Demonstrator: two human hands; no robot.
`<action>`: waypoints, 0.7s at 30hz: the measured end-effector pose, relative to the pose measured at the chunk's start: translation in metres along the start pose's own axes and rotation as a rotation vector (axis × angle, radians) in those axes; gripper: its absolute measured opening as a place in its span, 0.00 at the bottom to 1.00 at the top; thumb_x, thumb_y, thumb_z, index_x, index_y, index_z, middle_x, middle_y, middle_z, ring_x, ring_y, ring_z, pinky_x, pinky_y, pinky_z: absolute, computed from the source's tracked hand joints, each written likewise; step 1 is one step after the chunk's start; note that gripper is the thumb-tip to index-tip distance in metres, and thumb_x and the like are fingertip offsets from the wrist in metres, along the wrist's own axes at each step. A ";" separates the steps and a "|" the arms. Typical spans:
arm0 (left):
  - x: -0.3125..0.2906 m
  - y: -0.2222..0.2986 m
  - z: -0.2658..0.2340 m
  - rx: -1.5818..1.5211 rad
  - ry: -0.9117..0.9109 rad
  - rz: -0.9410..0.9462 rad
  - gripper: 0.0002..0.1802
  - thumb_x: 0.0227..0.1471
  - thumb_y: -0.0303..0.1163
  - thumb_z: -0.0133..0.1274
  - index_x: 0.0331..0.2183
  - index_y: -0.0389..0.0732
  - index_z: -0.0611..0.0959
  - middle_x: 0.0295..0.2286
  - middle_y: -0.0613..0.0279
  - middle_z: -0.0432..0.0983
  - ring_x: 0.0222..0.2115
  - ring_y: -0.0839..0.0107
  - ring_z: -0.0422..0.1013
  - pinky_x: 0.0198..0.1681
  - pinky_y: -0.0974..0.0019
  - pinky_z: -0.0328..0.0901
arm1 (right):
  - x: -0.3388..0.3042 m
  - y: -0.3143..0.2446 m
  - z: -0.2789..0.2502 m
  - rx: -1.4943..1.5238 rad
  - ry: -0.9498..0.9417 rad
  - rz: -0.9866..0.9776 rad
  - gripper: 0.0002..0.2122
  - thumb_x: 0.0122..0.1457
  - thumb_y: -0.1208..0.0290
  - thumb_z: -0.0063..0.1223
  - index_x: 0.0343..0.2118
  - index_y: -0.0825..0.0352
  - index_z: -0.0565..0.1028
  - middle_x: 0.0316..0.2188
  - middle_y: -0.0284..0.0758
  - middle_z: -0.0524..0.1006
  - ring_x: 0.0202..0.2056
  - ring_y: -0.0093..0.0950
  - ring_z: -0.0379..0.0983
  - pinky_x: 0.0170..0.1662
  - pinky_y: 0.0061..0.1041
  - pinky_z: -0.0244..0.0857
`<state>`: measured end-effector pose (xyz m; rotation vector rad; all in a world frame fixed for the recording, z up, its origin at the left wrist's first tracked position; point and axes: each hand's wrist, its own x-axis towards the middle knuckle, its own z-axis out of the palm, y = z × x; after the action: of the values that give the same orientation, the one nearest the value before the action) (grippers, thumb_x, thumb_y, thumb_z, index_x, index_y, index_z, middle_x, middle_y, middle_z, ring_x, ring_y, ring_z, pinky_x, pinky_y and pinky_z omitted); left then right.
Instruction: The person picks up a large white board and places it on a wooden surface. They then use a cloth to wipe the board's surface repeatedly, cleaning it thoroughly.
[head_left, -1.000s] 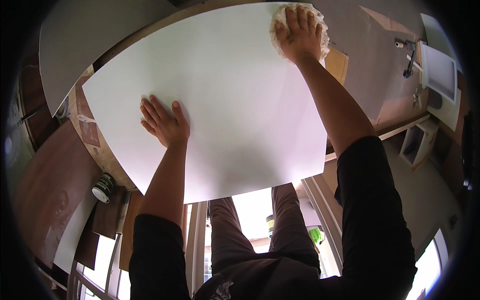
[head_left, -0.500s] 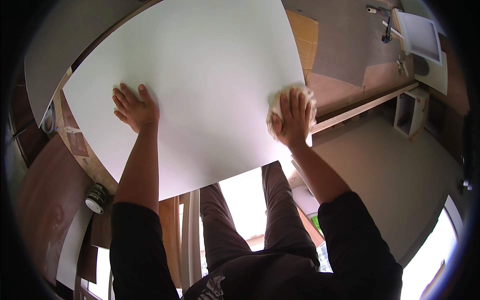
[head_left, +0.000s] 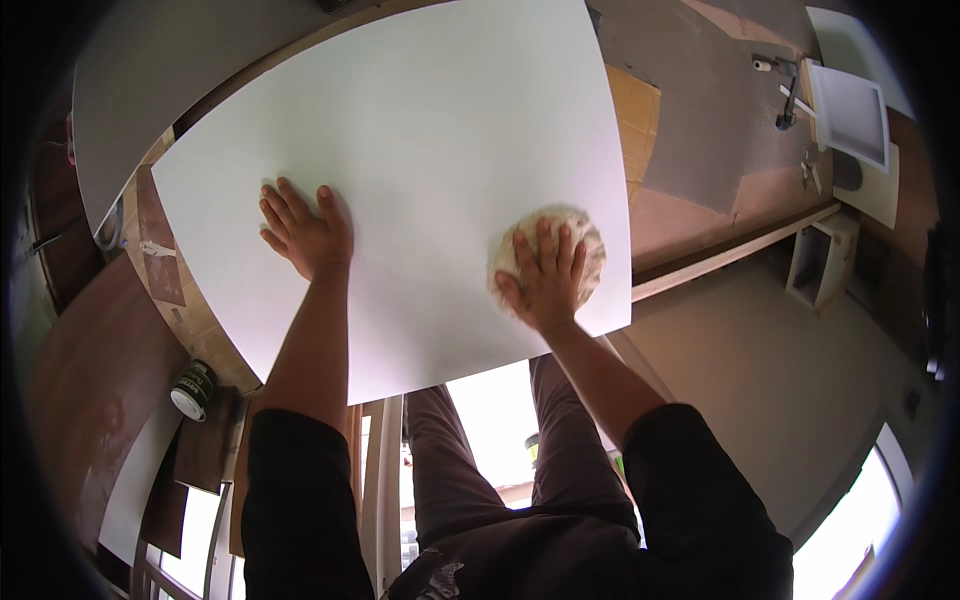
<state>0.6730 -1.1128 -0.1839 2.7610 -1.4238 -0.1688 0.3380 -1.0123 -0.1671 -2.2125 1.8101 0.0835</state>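
Note:
A large smooth white panel (head_left: pixel 430 130) lies flat before me. On its left part rests my left hand (head_left: pixel 312 235), open, palm down with the fingers apart and nothing in them. Near the panel's right edge my right hand (head_left: pixel 548 275) holds a bunched, cream-coloured cloth (head_left: pixel 590 240) under its palm. The fingers lie over the cloth's top and press it against the white surface. The cloth is roughly round and its edge is a little blurred. Its underside is hidden.
Brown cardboard (head_left: pixel 635 125) and a grey sheet (head_left: pixel 690 100) lie right of the panel. A dark green can (head_left: pixel 193 390) stands at the left. Farther right are a white tray-like piece (head_left: pixel 848 115) and a small open box (head_left: pixel 822 262). A wooden rail (head_left: pixel 735 250) runs along the right side.
My right hand has slid the cloth inward from the panel's right edge, a little toward me. My left hand stays flat on the panel. The whole view has shifted slightly.

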 end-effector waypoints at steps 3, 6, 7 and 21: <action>0.001 0.000 -0.001 0.022 -0.041 -0.008 0.44 0.63 0.63 0.32 0.69 0.46 0.51 0.70 0.57 0.39 0.71 0.62 0.35 0.72 0.47 0.29 | 0.066 -0.002 -0.009 -0.048 -0.008 -0.031 0.31 0.65 0.40 0.35 0.69 0.47 0.58 0.73 0.37 0.44 0.72 0.50 0.36 0.69 0.61 0.28; 0.002 -0.001 -0.001 0.039 -0.054 -0.002 0.44 0.63 0.63 0.32 0.70 0.46 0.49 0.71 0.58 0.36 0.71 0.62 0.33 0.71 0.46 0.28 | 0.125 -0.004 -0.019 -0.087 -0.029 -0.095 0.32 0.64 0.41 0.36 0.69 0.47 0.57 0.73 0.36 0.44 0.72 0.50 0.35 0.70 0.59 0.28; 0.001 -0.002 -0.002 0.049 -0.063 -0.008 0.45 0.63 0.63 0.32 0.70 0.46 0.49 0.71 0.57 0.36 0.71 0.62 0.33 0.71 0.46 0.28 | 0.148 -0.008 -0.022 -0.091 -0.029 -0.108 0.32 0.64 0.42 0.36 0.70 0.47 0.57 0.73 0.36 0.44 0.72 0.49 0.35 0.70 0.58 0.28; 0.004 0.001 -0.007 -0.004 -0.177 -0.033 0.41 0.65 0.59 0.31 0.70 0.47 0.48 0.71 0.59 0.34 0.71 0.61 0.30 0.71 0.45 0.24 | 0.361 -0.189 -0.018 0.014 0.269 -0.379 0.29 0.64 0.46 0.40 0.66 0.51 0.63 0.70 0.36 0.55 0.70 0.46 0.47 0.68 0.60 0.39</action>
<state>0.6751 -1.1173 -0.1768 2.8294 -1.4116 -0.4261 0.5951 -1.3270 -0.1952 -2.6149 1.4642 -0.3164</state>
